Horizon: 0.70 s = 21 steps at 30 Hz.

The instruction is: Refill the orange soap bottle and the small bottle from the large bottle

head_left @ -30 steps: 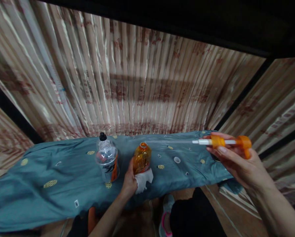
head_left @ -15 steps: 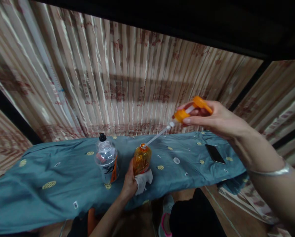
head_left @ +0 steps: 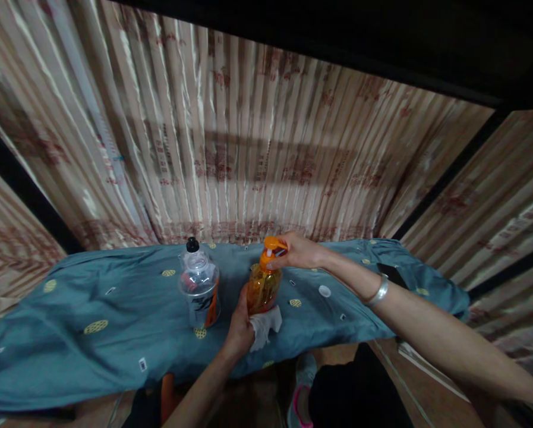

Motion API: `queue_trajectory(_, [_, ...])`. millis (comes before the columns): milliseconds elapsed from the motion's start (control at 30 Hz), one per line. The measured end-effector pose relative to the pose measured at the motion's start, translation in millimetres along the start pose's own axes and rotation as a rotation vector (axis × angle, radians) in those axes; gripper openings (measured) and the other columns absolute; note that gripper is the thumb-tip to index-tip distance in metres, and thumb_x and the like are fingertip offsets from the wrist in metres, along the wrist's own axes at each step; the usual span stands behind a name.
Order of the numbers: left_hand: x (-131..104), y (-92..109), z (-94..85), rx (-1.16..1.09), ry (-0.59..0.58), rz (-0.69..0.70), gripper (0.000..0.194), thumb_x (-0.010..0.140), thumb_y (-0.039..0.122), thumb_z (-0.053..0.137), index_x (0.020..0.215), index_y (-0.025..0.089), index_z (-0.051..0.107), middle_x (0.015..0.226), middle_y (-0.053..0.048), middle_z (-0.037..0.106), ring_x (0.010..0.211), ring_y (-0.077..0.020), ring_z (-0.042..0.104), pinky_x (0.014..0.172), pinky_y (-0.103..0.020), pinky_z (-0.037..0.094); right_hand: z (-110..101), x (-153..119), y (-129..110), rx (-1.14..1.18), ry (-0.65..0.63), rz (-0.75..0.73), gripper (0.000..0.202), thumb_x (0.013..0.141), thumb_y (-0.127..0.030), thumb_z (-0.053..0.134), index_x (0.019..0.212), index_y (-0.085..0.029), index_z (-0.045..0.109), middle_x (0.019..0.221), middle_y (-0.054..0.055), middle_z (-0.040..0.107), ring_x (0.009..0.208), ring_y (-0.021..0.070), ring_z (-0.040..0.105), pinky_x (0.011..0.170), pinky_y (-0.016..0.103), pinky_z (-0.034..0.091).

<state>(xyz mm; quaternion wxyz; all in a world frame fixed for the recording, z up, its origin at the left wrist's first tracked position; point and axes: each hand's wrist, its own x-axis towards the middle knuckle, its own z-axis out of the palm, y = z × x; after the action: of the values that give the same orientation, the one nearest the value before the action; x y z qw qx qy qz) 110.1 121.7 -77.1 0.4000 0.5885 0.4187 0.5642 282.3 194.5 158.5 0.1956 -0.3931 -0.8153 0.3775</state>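
An orange bottle (head_left: 264, 289) stands upright on the blue-green cloth (head_left: 92, 351) near its front edge. My left hand (head_left: 239, 324) grips the bottle's lower left side and also holds a crumpled white tissue (head_left: 266, 324) against its base. My right hand (head_left: 295, 251) grips the orange pump head (head_left: 273, 245), which sits on the bottle's neck with its tube down inside. A silver bangle (head_left: 377, 291) is on my right wrist.
A clear plastic bottle (head_left: 199, 288) with a black cap stands just left of the orange one. A small white ring-shaped piece (head_left: 324, 290) lies on the cloth to the right, and a dark phone (head_left: 393, 274) lies farther right. Striped curtains hang behind.
My right hand brought the pump from the right, tilted its tube into the bottle's mouth, then lowered it until the head sits on the neck. My left hand stayed on the bottle.
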Motion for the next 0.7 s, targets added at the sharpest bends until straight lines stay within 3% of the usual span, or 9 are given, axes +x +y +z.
queue_trajectory(167, [0.3,0.8,-0.5,-0.021,-0.015,-0.002,0.085,0.073,0.018,0.062,0.155,0.020,0.039,0.157,-0.017,0.055,0.145,-0.0306,0.052,0.124,-0.056,0.031,0.2,-0.7,3.3,-0.012,0.007,0.032,0.033,0.068,-0.043,0.090,0.078,-0.018,0.070,0.076,-0.004,0.070,0.079,0.0169,0.065,0.077,0.028,0.051])
queue_trajectory(433, [0.6,0.8,-3.2,0.000,-0.001,-0.017,0.089,0.070,0.019,0.065,0.155,0.015,0.040,0.157,-0.020,0.053,0.147,-0.0346,0.050,0.125,-0.056,0.030,16.2,-6.2,22.8,0.280,0.063,0.012,0.057,0.058,-0.063,0.092,0.085,-0.018,0.070,0.083,-0.001,0.071,0.083,0.0187,0.066,0.085,0.034,0.054])
queue_trajectory(600, [0.4,2.6,-4.5,0.007,-0.003,-0.029,0.083,0.074,0.023,0.065,0.154,0.017,0.044,0.153,-0.017,0.059,0.144,-0.0345,0.053,0.123,-0.055,0.034,27.2,-10.9,31.9,0.290,0.066,-0.058,0.054,0.072,-0.068,0.082,0.092,-0.019,0.071,0.093,0.003,0.075,0.092,0.0215,0.069,0.092,0.037,0.054])
queue_trajectory(700, [0.4,0.7,-4.1,-0.004,-0.007,-0.036,0.086,0.075,0.028,0.070,0.156,0.018,0.041,0.150,-0.016,0.061,0.140,-0.0343,0.057,0.121,-0.054,0.039,40.9,-15.0,35.8,0.173,0.208,-0.084,0.042,0.084,-0.059,0.074,0.095,-0.019,0.070,0.101,0.005,0.076,0.097,0.0232,0.070,0.094,0.038,0.053])
